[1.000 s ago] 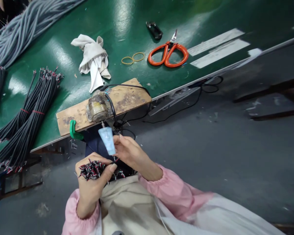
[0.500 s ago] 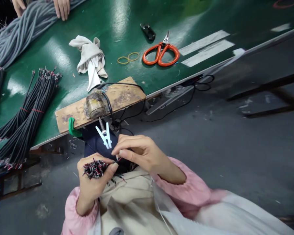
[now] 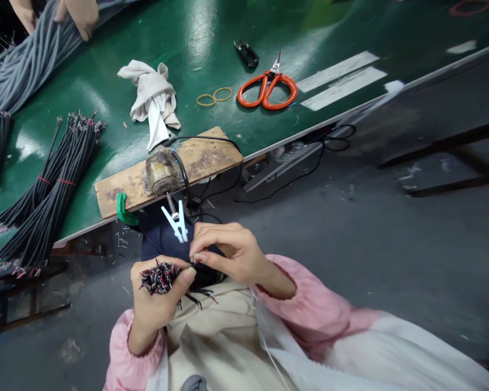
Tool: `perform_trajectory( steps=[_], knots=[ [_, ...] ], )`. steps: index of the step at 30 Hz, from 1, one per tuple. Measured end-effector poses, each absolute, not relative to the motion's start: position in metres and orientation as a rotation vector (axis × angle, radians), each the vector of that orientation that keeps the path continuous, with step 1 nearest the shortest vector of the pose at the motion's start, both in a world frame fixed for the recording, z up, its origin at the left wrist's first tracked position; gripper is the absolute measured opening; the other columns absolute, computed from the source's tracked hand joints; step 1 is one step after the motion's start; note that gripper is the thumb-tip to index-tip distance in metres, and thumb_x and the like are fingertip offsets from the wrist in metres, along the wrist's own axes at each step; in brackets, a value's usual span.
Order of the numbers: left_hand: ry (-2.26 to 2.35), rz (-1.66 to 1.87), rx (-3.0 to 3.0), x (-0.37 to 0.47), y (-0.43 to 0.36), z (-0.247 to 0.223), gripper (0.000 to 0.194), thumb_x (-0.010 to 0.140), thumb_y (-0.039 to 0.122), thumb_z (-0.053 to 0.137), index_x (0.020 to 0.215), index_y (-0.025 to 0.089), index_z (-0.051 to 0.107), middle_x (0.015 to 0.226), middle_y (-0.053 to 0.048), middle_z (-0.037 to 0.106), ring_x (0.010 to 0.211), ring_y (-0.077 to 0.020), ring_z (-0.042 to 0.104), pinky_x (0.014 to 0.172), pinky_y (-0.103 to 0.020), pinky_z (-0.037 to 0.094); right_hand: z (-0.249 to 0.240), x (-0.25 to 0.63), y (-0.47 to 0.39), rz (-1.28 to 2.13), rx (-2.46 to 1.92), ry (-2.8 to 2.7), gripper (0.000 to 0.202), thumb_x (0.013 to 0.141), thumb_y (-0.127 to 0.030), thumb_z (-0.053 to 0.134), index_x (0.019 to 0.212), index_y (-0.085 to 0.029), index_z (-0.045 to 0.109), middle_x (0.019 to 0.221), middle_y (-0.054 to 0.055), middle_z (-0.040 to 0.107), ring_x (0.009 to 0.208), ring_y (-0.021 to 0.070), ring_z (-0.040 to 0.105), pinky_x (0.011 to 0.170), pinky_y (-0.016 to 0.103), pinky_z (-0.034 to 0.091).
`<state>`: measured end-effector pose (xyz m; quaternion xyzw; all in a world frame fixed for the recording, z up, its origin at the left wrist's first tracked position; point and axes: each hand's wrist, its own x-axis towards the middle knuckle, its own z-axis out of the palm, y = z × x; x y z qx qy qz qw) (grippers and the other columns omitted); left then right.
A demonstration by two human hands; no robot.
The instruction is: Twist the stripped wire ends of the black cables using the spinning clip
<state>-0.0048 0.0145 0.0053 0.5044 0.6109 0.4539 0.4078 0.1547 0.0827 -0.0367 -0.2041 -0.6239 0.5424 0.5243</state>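
While tight in the closed left hand [image 3: 155, 304], wire bundle [image 3: 160, 277] beside the right hand [image 3: 233, 251], fingertips together.

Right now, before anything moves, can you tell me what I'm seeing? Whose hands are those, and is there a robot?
No robot here! All the pictures come from one camera on a person's head, looking down. The left hand holds a bunch of thin black cables with red and white ends. The right hand pinches at one cable's tip.

Just beyond is a small machine, maybe a motor, on a wooden board. A pale blue V-shaped piece is on its metal rod.

The green table also has orange-handled scissors, yellowish bands, a crumpled cloth and more cables. Someone else's hand is by the grey ones.
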Motion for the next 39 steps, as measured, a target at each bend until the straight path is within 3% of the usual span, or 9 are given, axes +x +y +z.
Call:
perform_trajectory(
  steps=[4, 9, 16, 21, 24, 27, 32, 39],
  knots=[
    [1.604, 1.196, 1.199, -0.005, 0.013, 0.001, 0.01, 0.076, 0.023, 0.077, 0.067, 0.02, 0.077, 0.051, 0.002, 0.07, 0.04, -0.0114, 0.061, 0.043, -0.019, 0.05, -0.052, 0.146, 0.072, 0.891, -0.44, -1.518, 0.013, 0.09, -0.021, 0.067, 0.089, -0.027, 0.078, 0.072, 0.005, 0.076, 0.064, 0.0187, 0.064, 0.063, 0.037, 0.052],
    [1.635, 1.258, 1.139, -0.005, 0.016, 0.001, 0.012, 0.073, 0.024, 0.079, 0.063, 0.019, 0.074, 0.049, 0.003, 0.068, 0.038, -0.0114, 0.06, 0.04, -0.019, 0.05, -0.051, 0.139, 0.057, 0.759, -0.577, -1.426, 0.018, 0.088, -0.016, 0.07, 0.097, -0.028, 0.079, 0.075, 0.004, 0.077, 0.063, 0.0186, 0.064, 0.06, 0.036, 0.05],
    [1.626, 1.248, 1.073, -0.004, 0.015, 0.0, 0.01, 0.069, 0.026, 0.082, 0.064, 0.02, 0.077, 0.052, 0.001, 0.071, 0.041, -0.0135, 0.063, 0.044, -0.022, 0.054, -0.041, 0.127, 0.043, 0.93, -0.837, -1.241, 0.016, 0.086, -0.016, 0.069, 0.091, -0.026, 0.081, 0.079, 0.006, 0.078, 0.069, 0.0207, 0.066, 0.067, 0.039, 0.053],
    [1.585, 1.21, 1.113, -0.004, 0.014, 0.002, 0.007, 0.069, 0.024, 0.082, 0.065, 0.021, 0.078, 0.051, 0.002, 0.071, 0.04, -0.0133, 0.063, 0.043, -0.021, 0.053, -0.036, 0.13, 0.047, 1.397, -0.754, -1.02, 0.012, 0.087, -0.033, 0.072, 0.085, -0.024, 0.08, 0.075, 0.005, 0.075, 0.069, 0.0179, 0.066, 0.066, 0.033, 0.055],
    [1.566, 1.201, 1.147, -0.004, 0.015, 0.004, 0.007, 0.069, 0.023, 0.082, 0.064, 0.02, 0.078, 0.05, 0.001, 0.07, 0.039, -0.013, 0.061, 0.04, -0.021, 0.051, -0.034, 0.132, 0.051, 1.68, -0.71, -0.864, 0.023, 0.081, -0.044, 0.078, 0.079, -0.021, 0.079, 0.072, 0.004, 0.073, 0.066, 0.0151, 0.066, 0.064, 0.029, 0.055],
    [1.551, 1.203, 1.189, -0.004, 0.017, 0.006, 0.007, 0.068, 0.019, 0.082, 0.063, 0.02, 0.077, 0.05, 0.002, 0.069, 0.04, -0.0115, 0.06, 0.042, -0.019, 0.049, -0.035, 0.133, 0.053, 1.792, -0.685, -0.778, 0.026, 0.074, -0.045, 0.084, 0.075, -0.02, 0.078, 0.07, 0.003, 0.073, 0.065, 0.0143, 0.066, 0.065, 0.028, 0.057],
    [1.559, 1.168, 1.222, -0.005, 0.016, 0.005, 0.008, 0.07, 0.019, 0.082, 0.062, 0.02, 0.078, 0.053, 0.001, 0.07, 0.043, -0.0118, 0.06, 0.044, -0.02, 0.049, -0.034, 0.136, 0.053, 1.783, -0.716, -0.729, 0.018, 0.068, -0.034, 0.089, 0.076, -0.021, 0.078, 0.068, 0.002, 0.074, 0.061, 0.0135, 0.068, 0.063, 0.027, 0.059],
    [1.651, 1.258, 1.134, -0.002, 0.016, -0.001, 0.011, 0.068, 0.028, 0.082, 0.063, 0.02, 0.077, 0.058, 0.0, 0.073, 0.051, -0.0157, 0.065, 0.049, -0.024, 0.055, -0.028, 0.136, 0.05, 1.453, -0.789, -0.969, 0.01, 0.072, -0.02, 0.08, 0.082, -0.023, 0.08, 0.065, 0.002, 0.073, 0.063, 0.0161, 0.066, 0.065, 0.031, 0.056]
  ],
)
